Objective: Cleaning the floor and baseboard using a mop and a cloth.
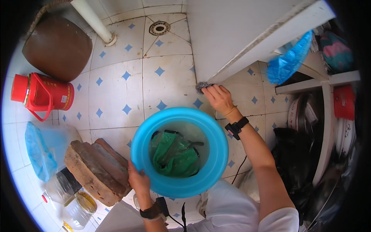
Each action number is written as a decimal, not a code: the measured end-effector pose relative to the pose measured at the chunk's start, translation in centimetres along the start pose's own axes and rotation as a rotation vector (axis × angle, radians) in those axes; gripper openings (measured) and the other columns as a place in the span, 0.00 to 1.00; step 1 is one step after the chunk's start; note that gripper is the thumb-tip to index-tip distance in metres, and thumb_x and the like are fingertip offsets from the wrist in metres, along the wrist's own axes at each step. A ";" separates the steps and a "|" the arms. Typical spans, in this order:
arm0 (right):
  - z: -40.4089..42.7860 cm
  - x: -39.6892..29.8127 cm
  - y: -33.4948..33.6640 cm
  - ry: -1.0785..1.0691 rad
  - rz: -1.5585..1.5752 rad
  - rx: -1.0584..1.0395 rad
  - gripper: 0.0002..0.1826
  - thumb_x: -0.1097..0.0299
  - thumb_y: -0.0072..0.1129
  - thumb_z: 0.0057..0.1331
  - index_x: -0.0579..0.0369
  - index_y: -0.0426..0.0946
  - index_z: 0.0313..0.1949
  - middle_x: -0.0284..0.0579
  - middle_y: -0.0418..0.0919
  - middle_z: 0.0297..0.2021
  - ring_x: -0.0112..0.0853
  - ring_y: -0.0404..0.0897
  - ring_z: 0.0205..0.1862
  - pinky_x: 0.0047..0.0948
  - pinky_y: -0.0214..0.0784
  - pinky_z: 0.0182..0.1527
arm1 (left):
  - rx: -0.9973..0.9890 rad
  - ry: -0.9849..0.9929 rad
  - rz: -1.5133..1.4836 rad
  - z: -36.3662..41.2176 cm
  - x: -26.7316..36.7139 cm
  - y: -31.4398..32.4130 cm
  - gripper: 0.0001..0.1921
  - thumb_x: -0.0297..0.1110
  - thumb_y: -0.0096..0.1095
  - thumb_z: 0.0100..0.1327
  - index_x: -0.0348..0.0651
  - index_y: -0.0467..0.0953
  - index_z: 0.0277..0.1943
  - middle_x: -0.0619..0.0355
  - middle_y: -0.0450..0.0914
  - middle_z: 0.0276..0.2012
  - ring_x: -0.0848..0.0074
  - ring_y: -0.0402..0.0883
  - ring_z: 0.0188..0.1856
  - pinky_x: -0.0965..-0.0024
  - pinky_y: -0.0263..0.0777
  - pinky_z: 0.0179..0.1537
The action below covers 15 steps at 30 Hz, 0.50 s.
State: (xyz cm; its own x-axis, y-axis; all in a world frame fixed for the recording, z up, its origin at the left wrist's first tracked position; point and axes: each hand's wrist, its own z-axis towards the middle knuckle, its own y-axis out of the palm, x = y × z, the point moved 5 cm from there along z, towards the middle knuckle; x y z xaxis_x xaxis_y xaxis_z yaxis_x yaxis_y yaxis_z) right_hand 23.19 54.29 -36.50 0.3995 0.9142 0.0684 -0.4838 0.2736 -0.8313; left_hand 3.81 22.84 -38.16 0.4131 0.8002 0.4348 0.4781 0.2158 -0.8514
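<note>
My right hand (219, 98) grips a metal scouring pad (203, 87) and holds it against the foot of a white partition (232, 37), where its corner meets the tiled floor (168, 84). Below and to the left stands a blue plastic basin (179, 187) with cloudy water and a soaked green cloth (174, 159) with dark edging in it. My left hand (139, 179) is at the basin's lower left rim, its fingers between the rim and a stack of bricks. Part of those fingers is hidden, so their hold on the rim cannot be told.
Bricks (95, 171) lie left of the basin. Farther left are a red thermos flask (49, 94), a brown jar (58, 46), a blue plastic bag (40, 150) and plastic bottles (55, 190). A floor drain (159, 28) and white pipe (92, 21) lie ahead; shelving (324, 130) stands at right.
</note>
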 end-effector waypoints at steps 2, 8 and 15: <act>-1.5 -0.1 1.8 -0.016 0.011 -0.077 0.12 0.75 0.52 0.48 0.58 0.73 0.35 0.37 0.67 0.25 0.30 0.69 0.29 0.25 0.64 0.28 | -0.006 -0.001 -0.005 -0.1 0.1 0.0 0.31 0.18 0.52 0.46 0.39 0.58 0.57 0.42 0.69 0.48 0.52 0.71 0.47 0.61 0.67 0.44; -4.4 0.3 6.3 -0.025 0.061 -0.344 0.09 0.73 0.49 0.52 0.59 0.71 0.35 0.40 0.67 0.29 0.31 0.70 0.34 0.28 0.69 0.33 | -0.027 -0.038 -0.002 0.0 1.0 -0.2 0.32 0.16 0.52 0.45 0.40 0.58 0.57 0.42 0.69 0.47 0.52 0.70 0.48 0.60 0.66 0.46; -7.0 2.7 6.1 0.083 0.051 -0.498 0.07 0.74 0.47 0.53 0.62 0.68 0.31 0.44 0.65 0.29 0.35 0.72 0.33 0.31 0.70 0.30 | 0.005 -0.002 -0.042 0.1 1.2 -0.3 0.33 0.13 0.49 0.45 0.40 0.58 0.58 0.42 0.68 0.49 0.54 0.69 0.51 0.63 0.64 0.48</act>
State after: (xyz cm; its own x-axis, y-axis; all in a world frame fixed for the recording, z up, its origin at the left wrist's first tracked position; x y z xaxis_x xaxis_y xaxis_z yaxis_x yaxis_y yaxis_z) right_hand 26.79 56.32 -45.29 0.4551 0.8904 -0.0064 -0.0828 0.0352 -0.9959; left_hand 4.01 23.77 -37.41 0.3911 0.7913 0.4699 0.4916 0.2521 -0.8336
